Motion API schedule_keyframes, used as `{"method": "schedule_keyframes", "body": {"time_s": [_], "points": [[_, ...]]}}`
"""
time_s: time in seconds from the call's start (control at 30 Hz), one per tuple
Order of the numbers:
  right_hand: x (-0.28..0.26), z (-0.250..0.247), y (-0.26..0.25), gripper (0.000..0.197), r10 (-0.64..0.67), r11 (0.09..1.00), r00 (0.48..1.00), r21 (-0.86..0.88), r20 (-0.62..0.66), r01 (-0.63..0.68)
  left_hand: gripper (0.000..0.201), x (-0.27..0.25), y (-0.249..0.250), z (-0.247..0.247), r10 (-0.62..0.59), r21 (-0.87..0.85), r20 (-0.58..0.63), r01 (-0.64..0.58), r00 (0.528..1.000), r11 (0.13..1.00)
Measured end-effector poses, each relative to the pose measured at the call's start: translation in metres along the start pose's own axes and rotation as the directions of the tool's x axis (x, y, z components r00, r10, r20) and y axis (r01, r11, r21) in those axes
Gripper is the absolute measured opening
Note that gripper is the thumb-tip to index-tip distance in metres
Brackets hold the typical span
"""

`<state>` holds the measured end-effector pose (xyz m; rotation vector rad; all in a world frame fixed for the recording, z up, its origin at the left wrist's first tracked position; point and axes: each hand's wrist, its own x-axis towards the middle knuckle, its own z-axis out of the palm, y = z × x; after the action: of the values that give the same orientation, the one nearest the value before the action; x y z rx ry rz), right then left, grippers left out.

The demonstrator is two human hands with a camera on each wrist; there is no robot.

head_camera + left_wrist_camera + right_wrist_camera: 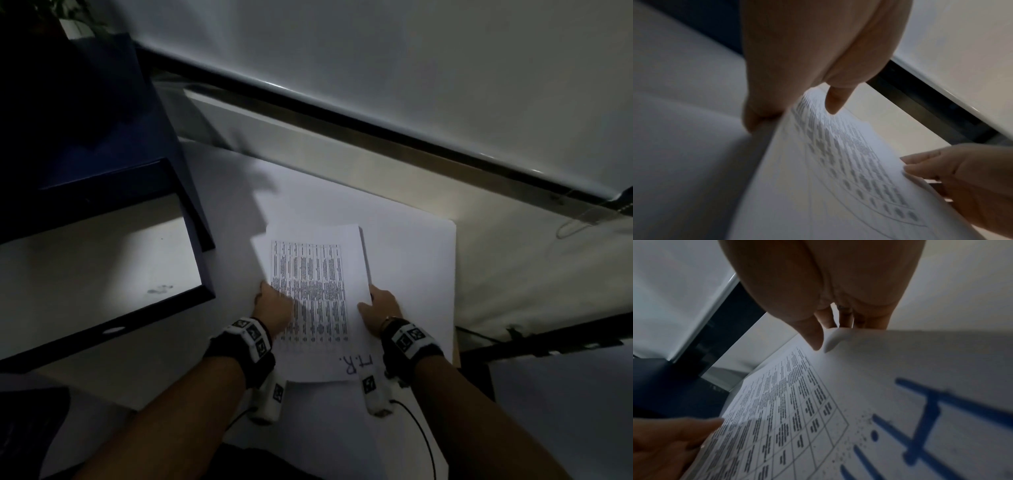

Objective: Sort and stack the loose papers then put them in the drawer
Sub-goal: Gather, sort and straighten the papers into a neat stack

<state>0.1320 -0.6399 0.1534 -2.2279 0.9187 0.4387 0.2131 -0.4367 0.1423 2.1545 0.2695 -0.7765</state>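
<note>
- Gripping the stack of papers w/ both hands, one on each long edge, near the person's body; two wrist bands w/ markers, one per forearm.
- Left hand: thumb on top of the printed sheet, other fingers curled under the left edge, so it pinches the stack.
- Right hand: thumb on top, fingers tucked beneath the right edge; the sheet's edge curls up beside the thumb.
- Top sheet: one printed table of dark rows, plus blue handwriting at the near end; reads approx "H.R.", upside down from the head view.
- Stack's right side shows several sheet edges; exact count can't be told.
- Stack sits lifted over one large white sheet that covers the desk.
- To the left: one open drawer, dark frame w/ pale bottom, well apart from the stack; a small smudge on its floor.
- Above the drawer: dark blue cabinet body.
- Farther back: pale ledge, then one dark rail running diagonally under a white wall panel.
- Far right: a thin looped cable.
</note>
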Motion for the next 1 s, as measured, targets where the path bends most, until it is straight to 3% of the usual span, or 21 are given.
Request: {"method": "schedule_keyframes", "body": {"time_s": [0.07,0.17,0.2,0.3,0.37,0.5,0.67,0.83,1.0], "points": [[-0.003,0.000,-0.002,0.052,-0.011,1.000,1.000,-0.026,-0.016,0.010,0.049,-0.001,-0.005,-0.002,0.005,0.028,0.021,-0.006,1.000,1.000],[-0.004,0.000,0.000,0.054,0.002,0.997,1.000,-0.081,-0.026,-0.004,0.011,-0.007,-0.014,-0.008,-0.005,0.005,0.048,0.004,0.999,1.000],[-0.003,0.000,0.002,0.053,-0.011,0.998,1.000,-0.059,-0.018,0.010,0.012,-0.009,-0.018,-0.008,0.001,-0.002,0.056,-0.001,0.998,1.000],[-0.004,-0.004,0.009,0.044,-0.035,0.999,0.999,-0.015,-0.008,0.035,0.044,-0.020,-0.021,-0.005,-0.003,-0.016,0.078,0.004,0.997,1.000],[-0.006,-0.008,0.012,0.043,-0.027,0.999,1.000,-0.034,-0.005,0.027,0.049,-0.024,-0.019,-0.001,-0.003,-0.030,0.039,0.005,0.999,1.000],[-0.013,-0.003,0.014,0.058,-0.084,0.995,0.994,-0.044,0.065,0.087,0.056,-0.028,-0.018,0.009,-0.071,-0.077,-0.011,0.070,0.997,0.995],[-0.018,-0.001,0.017,0.057,-0.075,0.996,0.996,-0.036,0.056,0.077,0.063,-0.032,-0.018,0.015,-0.096,-0.117,-0.030,0.092,0.995,0.989],[-0.015,0.000,0.022,0.051,-0.102,0.995,0.994,0.017,0.041,0.102,0.057,-0.036,-0.010,0.017,-0.102,-0.157,-0.067,0.091,0.992,0.983],[-0.018,-0.002,0.027,0.060,-0.148,0.984,0.985,-0.083,0.093,0.156,0.036,-0.034,0.001,0.010,-0.083,0.009,-0.133,0.085,0.988,0.996]]}}
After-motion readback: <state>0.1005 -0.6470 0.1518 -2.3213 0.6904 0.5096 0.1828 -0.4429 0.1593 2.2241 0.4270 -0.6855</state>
